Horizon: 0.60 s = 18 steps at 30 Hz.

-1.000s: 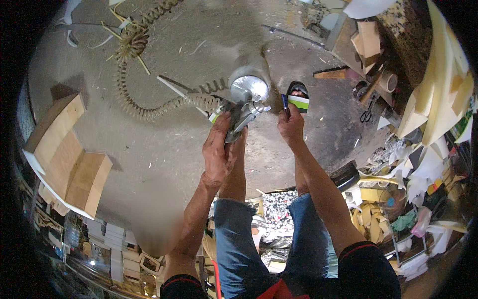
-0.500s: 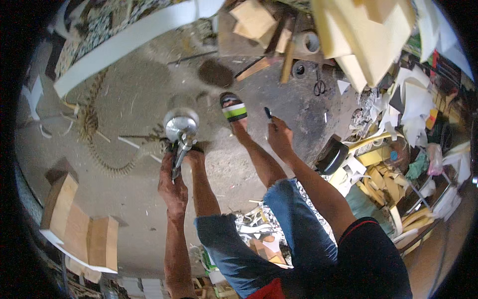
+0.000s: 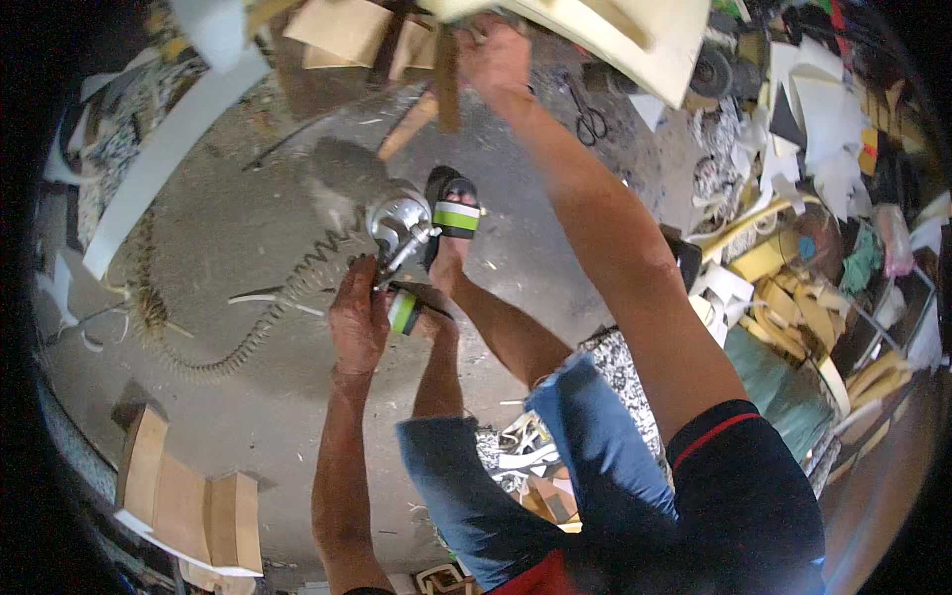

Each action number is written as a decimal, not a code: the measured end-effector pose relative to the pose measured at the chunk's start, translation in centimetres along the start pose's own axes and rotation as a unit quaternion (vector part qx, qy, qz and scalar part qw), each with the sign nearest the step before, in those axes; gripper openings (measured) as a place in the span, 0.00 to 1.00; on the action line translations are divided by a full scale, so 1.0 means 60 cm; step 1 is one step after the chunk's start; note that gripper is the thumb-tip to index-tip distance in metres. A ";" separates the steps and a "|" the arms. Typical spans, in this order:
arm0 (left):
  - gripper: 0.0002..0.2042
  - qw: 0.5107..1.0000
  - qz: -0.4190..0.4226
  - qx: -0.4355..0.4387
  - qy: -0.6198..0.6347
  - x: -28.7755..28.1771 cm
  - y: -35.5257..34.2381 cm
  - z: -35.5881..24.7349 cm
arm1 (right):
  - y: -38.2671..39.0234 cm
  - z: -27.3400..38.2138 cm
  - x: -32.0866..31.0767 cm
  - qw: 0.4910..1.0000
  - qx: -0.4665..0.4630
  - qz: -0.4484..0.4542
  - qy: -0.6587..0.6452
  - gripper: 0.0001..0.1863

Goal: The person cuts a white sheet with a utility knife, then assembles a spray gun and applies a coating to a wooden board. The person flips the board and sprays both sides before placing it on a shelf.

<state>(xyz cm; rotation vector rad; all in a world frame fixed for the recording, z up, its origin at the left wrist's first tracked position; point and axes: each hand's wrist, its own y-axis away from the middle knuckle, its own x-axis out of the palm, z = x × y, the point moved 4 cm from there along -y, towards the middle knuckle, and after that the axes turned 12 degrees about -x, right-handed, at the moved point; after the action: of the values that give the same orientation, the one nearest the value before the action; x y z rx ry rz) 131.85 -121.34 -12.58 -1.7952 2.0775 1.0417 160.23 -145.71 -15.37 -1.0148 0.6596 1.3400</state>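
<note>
My left hand (image 3: pixel 357 317) is closed on a silver spray gun (image 3: pixel 399 228) with a round metal cup, held over my feet in black sandals (image 3: pixel 456 218) with green and white straps. A coiled air hose (image 3: pixel 248 347) runs beside it on the floor. My right hand (image 3: pixel 493 61) is stretched to the top of the view, at an upright wooden strip (image 3: pixel 448 111) and just under a large pale yellow foam sheet (image 3: pixel 585 20). Its fingers are curled and blurred; what they grip is unclear.
Scissors (image 3: pixel 590 124) lie on the concrete floor (image 3: pixel 377 426) near my right arm. Foam and paper offcuts (image 3: pixel 803 327) heap along the right. A stepped plywood piece (image 3: pixel 178 496) lies at lower left; a long white strip (image 3: pixel 169 169) lies at upper left. Loose boards (image 3: pixel 337 35) lie at the top.
My right hand has moved from beside the sandal up to the boards and foam; the blue pen it held no longer shows. The view has swung right. My left hand still holds the spray gun.
</note>
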 end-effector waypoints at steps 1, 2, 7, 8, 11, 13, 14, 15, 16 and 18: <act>0.19 1.000 0.023 -0.008 0.016 0.021 -0.005 -0.012 | 0.014 -0.011 0.003 0.998 0.053 0.029 0.009 0.17; 0.19 0.999 0.034 -0.010 0.031 0.040 -0.014 -0.025 | 0.037 -0.019 -0.014 1.000 -0.003 0.017 -0.015 0.15; 0.18 0.996 0.075 0.034 0.022 0.149 -0.079 -0.092 | 0.205 -0.175 -0.094 0.991 -0.116 0.065 -0.024 0.16; 0.17 0.996 0.079 0.045 0.019 0.176 -0.094 -0.105 | 0.224 -0.243 -0.101 0.996 -0.046 0.067 -0.033 0.17; 0.16 0.992 0.113 0.061 -0.011 0.264 -0.156 -0.134 | 0.262 -0.469 -0.151 0.996 0.090 0.018 0.003 0.25; 0.16 0.988 0.121 0.091 -0.032 0.320 -0.194 -0.160 | 0.247 -0.584 -0.201 0.983 0.007 -0.135 0.121 0.34; 0.16 0.986 0.147 0.073 -0.038 0.347 -0.212 -0.168 | 0.238 -0.633 -0.213 0.983 0.017 -0.129 0.130 0.37; 0.16 0.984 0.148 0.088 -0.045 0.369 -0.224 -0.180 | 0.222 -0.678 -0.227 0.983 0.025 -0.122 0.135 0.40; 0.16 0.982 0.147 0.102 -0.054 0.388 -0.230 -0.191 | 0.204 -0.711 -0.232 0.984 0.031 -0.115 0.136 0.43; 0.15 0.979 0.136 0.134 -0.075 0.413 -0.249 -0.207 | 0.163 -0.741 -0.220 0.990 -0.075 -0.119 0.027 0.44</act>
<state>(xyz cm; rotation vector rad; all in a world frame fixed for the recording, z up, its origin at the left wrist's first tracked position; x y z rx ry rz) 143.29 -148.62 -23.29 -1.2938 2.2845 0.8753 155.68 -191.73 -25.79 -1.2153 0.4649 1.1685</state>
